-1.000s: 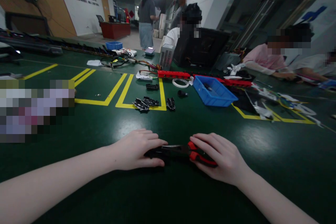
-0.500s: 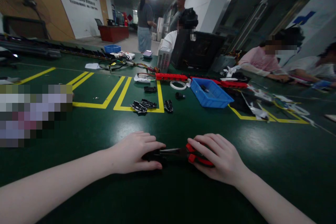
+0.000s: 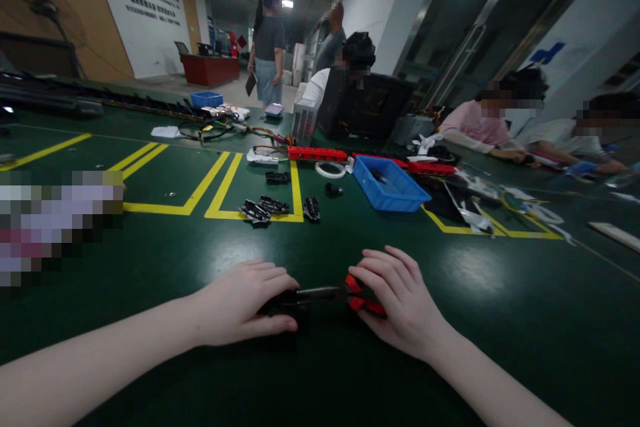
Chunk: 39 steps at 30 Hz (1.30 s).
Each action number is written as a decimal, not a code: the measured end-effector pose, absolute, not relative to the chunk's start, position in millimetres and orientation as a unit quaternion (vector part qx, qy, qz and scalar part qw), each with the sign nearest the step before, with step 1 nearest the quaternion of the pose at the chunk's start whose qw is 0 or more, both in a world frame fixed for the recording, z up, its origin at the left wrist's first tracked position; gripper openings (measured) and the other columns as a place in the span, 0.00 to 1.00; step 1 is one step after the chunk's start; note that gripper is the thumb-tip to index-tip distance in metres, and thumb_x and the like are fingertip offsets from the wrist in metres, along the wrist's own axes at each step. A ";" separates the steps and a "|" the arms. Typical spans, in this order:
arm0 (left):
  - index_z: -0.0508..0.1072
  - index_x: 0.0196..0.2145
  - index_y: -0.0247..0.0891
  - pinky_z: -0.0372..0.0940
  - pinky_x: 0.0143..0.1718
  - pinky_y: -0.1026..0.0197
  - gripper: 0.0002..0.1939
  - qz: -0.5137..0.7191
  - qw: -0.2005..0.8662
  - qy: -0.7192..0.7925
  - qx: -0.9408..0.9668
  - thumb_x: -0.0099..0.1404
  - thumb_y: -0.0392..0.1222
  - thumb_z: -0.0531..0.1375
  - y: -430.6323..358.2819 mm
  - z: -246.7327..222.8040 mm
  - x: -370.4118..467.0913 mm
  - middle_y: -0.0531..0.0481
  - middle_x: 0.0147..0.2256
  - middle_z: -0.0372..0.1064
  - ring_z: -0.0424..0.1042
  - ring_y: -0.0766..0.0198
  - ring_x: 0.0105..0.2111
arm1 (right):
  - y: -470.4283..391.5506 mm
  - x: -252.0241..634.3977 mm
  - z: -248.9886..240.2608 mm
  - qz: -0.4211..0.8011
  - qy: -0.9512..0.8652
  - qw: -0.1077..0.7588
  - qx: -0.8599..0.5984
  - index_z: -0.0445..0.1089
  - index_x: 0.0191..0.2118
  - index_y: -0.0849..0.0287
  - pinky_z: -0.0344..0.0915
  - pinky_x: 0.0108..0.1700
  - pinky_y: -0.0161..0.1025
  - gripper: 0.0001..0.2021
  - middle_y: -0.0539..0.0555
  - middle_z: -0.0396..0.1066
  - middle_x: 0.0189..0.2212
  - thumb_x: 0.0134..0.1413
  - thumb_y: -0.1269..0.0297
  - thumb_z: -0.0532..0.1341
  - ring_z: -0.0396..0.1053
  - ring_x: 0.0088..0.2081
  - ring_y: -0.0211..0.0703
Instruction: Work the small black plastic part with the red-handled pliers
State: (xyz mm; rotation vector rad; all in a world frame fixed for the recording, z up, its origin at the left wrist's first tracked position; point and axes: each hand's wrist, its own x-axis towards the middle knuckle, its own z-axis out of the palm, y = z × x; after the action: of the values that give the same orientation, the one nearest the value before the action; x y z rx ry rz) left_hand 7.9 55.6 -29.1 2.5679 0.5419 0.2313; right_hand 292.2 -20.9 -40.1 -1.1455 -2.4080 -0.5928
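Observation:
Red-handled pliers with long narrow jaws (image 3: 324, 294) lie across the front of the green table (image 3: 320, 373). My right hand (image 3: 405, 307) is wrapped round their handles, the index and other fingers arched over the top. At the jaw end, my left hand (image 3: 250, 297) pinches a dark black part (image 3: 284, 300) between thumb and fingers; its shape is mostly hidden. The jaw tips reach this part, though I cannot tell how they grip it. Farther up the table lie several black plastic pieces (image 3: 274, 205) with shiny metal bits.
A blue bin (image 3: 393, 197) with a dark item in it stands beyond my right hand. Near it are a small black cylinder (image 3: 334, 190), a white ring (image 3: 330, 169) and a red strip (image 3: 315, 154). Co-workers (image 3: 475, 120) sit at the right.
The fingers of my right hand have lifted and loosened a little on the pliers' handles. My view has shifted slightly, so everything sits a bit farther left. A standing person in the background has turned.

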 end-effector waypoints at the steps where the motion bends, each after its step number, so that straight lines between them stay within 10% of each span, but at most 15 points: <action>1: 0.69 0.49 0.40 0.63 0.42 0.56 0.16 0.083 0.256 0.200 0.942 0.69 0.50 0.57 55.5 -29.1 7.7 0.50 0.41 0.72 0.71 0.58 0.40 | -20.5 292.0 -40.4 -0.209 -0.863 0.207 -0.411 0.64 0.52 0.61 0.57 0.58 0.55 0.19 0.59 0.71 0.44 0.53 0.70 0.59 0.65 0.54 0.52; 23: 0.57 0.63 0.42 0.63 0.42 0.56 0.27 0.094 0.227 0.164 0.955 0.71 0.52 0.54 56.2 -41.0 4.6 0.45 0.46 0.71 0.72 0.56 0.42 | -22.1 286.1 -38.0 -0.142 -0.876 0.196 -0.418 0.64 0.54 0.63 0.68 0.47 0.49 0.23 0.64 0.70 0.47 0.56 0.58 0.62 0.69 0.48 0.51; 39: 0.66 0.55 0.42 0.63 0.39 0.59 0.21 0.104 0.256 0.164 0.947 0.67 0.49 0.60 55.7 -34.6 6.8 0.48 0.41 0.72 0.73 0.58 0.40 | -24.1 284.5 -38.3 -0.160 -0.882 0.210 -0.391 0.65 0.53 0.64 0.71 0.41 0.44 0.21 0.63 0.72 0.45 0.57 0.59 0.62 0.72 0.43 0.48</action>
State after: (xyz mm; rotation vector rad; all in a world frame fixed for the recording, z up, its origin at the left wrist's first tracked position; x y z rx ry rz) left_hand 6.8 55.7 -34.6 2.5703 0.4449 0.2814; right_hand 284.5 -24.1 -38.3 -1.0874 -2.4517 -0.4437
